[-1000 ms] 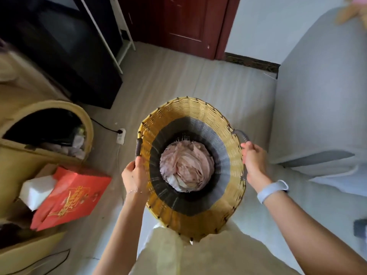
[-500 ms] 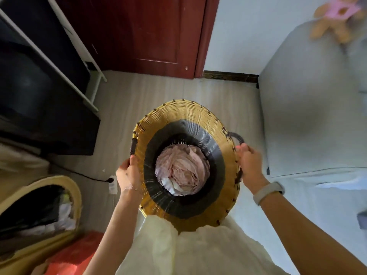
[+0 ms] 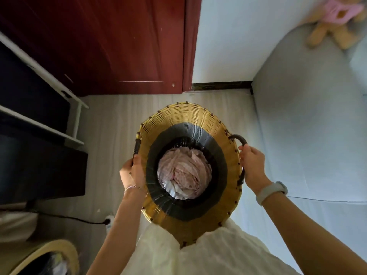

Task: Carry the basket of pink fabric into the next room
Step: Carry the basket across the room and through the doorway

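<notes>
Two large masses frame the route: dark red door ahead, shut as far as we can tell, and pale grey bed along our right. Black shelving with white rails crowds the left. Bare floor runs between them up to the door.

Basket hangs at waist level against our pale garment, clear of the floor, mouth up, directly between both hands. Round, flaring rim; woven yellow band outside, dark grey band lower, open black mesh toward the bottom. Weave looks stiff and ribbed.

Pink fabric sits crumpled at the bottom, soft, thin, loosely bunched, well below the rim.

Key relation: door lies straight ahead of the basket, and the handles sit left and right, so the wide axis runs across our line of travel. We judge the doorway needs a free hand; the left is nearer the door panel.

Right hand, fingers curled closed round the dark loop handle. Left hand, fingers wrapped shut on the opposite handle at the rim.

Wristband on right wrist; thin bracelet on left.
</notes>
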Available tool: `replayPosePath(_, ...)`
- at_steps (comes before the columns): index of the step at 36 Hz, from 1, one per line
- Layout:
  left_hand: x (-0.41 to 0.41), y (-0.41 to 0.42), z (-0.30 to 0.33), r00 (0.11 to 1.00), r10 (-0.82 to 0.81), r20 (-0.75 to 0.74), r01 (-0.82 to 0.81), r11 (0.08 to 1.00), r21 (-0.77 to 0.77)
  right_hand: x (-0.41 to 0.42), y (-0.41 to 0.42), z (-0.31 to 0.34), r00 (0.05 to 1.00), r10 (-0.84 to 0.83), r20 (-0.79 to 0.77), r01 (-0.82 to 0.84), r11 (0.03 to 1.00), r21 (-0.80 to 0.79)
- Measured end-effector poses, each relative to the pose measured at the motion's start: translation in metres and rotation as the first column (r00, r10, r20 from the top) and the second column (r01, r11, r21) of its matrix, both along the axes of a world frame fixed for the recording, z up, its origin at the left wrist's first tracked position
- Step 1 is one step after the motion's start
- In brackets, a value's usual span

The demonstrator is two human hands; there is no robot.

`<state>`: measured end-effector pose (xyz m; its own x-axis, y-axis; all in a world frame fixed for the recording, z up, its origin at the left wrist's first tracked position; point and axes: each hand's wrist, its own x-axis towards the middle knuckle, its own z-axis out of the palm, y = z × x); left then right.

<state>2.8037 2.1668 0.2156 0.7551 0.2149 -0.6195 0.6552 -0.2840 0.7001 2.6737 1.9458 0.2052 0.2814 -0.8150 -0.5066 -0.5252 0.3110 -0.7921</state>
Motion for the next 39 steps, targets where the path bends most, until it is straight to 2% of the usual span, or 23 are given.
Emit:
replayPosePath(12, 0.106, -0.153, 0.007, 0.992, -0.112, 0.05, 0.113, 0.994, -0.016, 0.091, -0.135, 0.005, 0.995, -0.094, -0.017, 0.093, 0.995, -0.018)
replayPosePath(25, 0.219, -0.274, -0.027, 0.973, -0.231, -0.024, 0.229, 0.972, -0.058, 0.182, -0.252, -0.005, 0.976, -0.201, -0.08, 0.194, 0.977, -0.089)
replayPosePath(34, 0.263, -0.349, -0.039, 0.943, -0.33, -0.051, 0.328, 0.944, -0.043, 0.223, -0.334, -0.012, 0.968, -0.234, -0.09, 0.23, 0.972, -0.045)
replayPosePath(39, 0.281, -0.408, -0.061, 0.923, -0.381, -0.052, 0.381, 0.924, -0.002, 0.234, -0.392, -0.038, 0.971, -0.208, -0.119, 0.207, 0.978, -0.02)
